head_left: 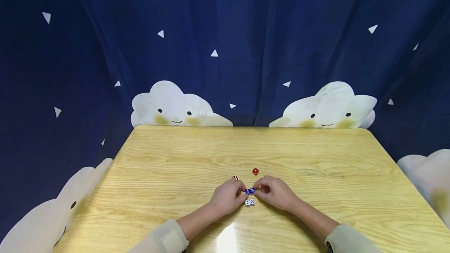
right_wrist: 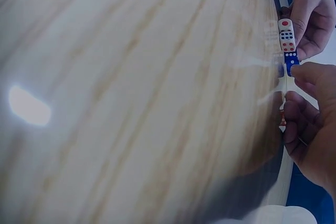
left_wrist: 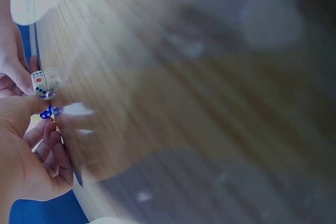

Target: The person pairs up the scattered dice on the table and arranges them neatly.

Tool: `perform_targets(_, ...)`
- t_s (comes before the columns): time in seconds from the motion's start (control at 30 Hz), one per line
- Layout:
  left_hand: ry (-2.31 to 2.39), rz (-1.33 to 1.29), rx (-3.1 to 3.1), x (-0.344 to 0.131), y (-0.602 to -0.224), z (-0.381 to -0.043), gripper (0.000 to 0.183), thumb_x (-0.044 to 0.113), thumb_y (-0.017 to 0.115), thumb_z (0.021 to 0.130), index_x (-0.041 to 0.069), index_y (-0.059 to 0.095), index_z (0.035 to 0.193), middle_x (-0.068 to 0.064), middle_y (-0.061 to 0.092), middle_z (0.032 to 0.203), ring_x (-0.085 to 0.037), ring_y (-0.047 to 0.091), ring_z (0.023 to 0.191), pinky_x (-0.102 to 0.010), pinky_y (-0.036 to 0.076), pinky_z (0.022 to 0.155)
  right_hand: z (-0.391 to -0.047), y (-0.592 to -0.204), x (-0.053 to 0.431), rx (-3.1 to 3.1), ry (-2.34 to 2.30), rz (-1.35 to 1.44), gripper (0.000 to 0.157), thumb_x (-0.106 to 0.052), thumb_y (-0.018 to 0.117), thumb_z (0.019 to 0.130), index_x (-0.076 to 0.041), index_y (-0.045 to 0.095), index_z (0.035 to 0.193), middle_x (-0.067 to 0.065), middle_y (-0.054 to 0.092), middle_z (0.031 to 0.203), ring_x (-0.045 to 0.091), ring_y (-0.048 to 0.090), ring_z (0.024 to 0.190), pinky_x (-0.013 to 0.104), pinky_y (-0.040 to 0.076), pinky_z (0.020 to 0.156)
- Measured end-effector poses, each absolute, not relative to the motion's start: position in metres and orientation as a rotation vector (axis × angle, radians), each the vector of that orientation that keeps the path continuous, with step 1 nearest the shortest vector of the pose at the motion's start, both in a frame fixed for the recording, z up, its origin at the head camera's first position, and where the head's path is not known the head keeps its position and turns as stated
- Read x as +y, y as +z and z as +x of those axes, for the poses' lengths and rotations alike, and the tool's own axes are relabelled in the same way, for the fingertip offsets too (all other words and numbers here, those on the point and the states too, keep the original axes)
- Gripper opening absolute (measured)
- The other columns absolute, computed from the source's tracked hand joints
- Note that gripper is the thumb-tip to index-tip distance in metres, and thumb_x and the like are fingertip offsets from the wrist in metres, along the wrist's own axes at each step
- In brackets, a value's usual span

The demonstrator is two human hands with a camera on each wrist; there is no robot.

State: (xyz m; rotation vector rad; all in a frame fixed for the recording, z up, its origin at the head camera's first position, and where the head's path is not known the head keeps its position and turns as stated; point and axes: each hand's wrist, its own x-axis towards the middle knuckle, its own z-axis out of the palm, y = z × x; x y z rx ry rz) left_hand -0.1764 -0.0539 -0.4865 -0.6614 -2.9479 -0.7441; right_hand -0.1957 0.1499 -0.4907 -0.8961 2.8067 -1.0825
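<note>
1. The left hand (head_left: 227, 196) has thumb and fingers pinching the left blue die (head_left: 247, 191), at the middle of the wooden surface (head_left: 168, 151).
2. The right hand (head_left: 275, 193) has its thumb and fingers pinching the right blue die (head_left: 252, 191) (the two blue dice sit side by side).
3. Two white dice (head_left: 247, 203) lie next to each other, just nearer the person.
4. Beyond the blue pair is one red die (head_left: 255, 171); another red die (head_left: 235, 177) (partly hidden) shows behind the left hand.
</note>
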Motion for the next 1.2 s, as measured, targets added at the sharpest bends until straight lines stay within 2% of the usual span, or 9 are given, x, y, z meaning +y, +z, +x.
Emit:
perform_targets(0.77, -0.837, -0.655, -2.98, -0.0554, -0.4838, -0.1777, 0.02, 0.032, 0.067, 0.083, 0.015, 0.067, 0.093, 0.009, 0.05, 0.074, 0.0, 0.04, 0.062, -0.016, 0.035, 0.053, -0.1956, -0.4924, 0.149, 2.818, -1.065, -0.864, 0.01, -0.017, 0.071, 0.081, -0.016, 0.069, 0.091, -0.012, 0.049, 0.069, -0.003, 0.04, 0.06, 0.017, 0.037, 0.053)
perform_targets(1.2, -1.113, -0.603, -2.936, -0.0618, -0.4782, -0.1769, 0.022, 0.031, 0.069, 0.082, 0.012, 0.067, 0.094, 0.008, 0.054, 0.076, -0.001, 0.044, 0.063, -0.017, 0.039, 0.058, -0.1941, -0.4927, 0.1485, 2.832, -1.077, -0.867, 0.01, -0.016, 0.071, 0.081, -0.015, 0.069, 0.091, -0.012, 0.049, 0.069, -0.004, 0.04, 0.06, 0.017, 0.038, 0.053)
